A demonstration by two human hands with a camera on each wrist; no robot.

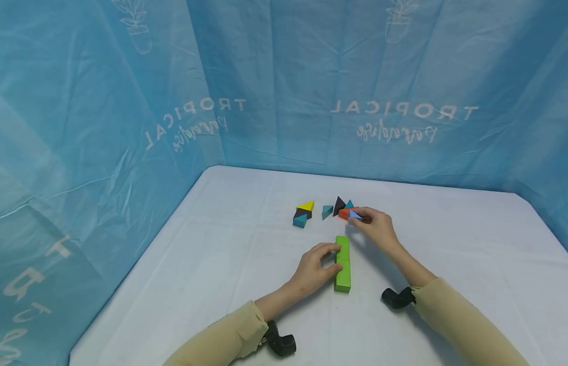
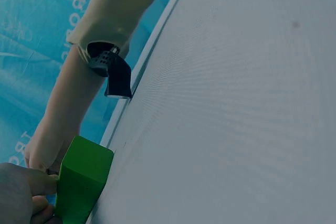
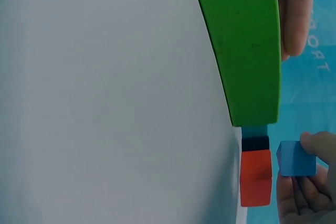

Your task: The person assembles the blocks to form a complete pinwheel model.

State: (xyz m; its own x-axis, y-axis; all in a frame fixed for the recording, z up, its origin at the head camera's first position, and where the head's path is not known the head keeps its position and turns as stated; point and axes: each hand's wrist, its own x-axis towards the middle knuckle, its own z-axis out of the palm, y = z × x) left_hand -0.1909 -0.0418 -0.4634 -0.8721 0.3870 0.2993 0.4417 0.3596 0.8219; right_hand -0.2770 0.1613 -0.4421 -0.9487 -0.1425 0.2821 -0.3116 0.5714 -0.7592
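Note:
Two green blocks (image 1: 342, 274) lie end to end in a row. My left hand (image 1: 313, 272) rests against their left side, thumb on the near block and fingertips on the far one. In the left wrist view the thumb touches the side of a green block (image 2: 84, 182). My right hand (image 1: 380, 229) pinches a light blue triangular block (image 1: 354, 215) between thumb and fingers. The right wrist view shows this blue block (image 3: 297, 158) held beside red-orange blocks (image 3: 255, 177). In the head view the orange block (image 1: 344, 213) is partly hidden behind the blue one.
Beyond the green row stand a teal triangle (image 1: 327, 211), a dark triangle (image 1: 339, 205) and another teal piece (image 1: 350, 204). To their left sit yellow (image 1: 306, 206), dark (image 1: 303, 213) and blue (image 1: 300, 220) blocks. Blue curtains (image 1: 293, 137) surround the white table (image 1: 247, 229).

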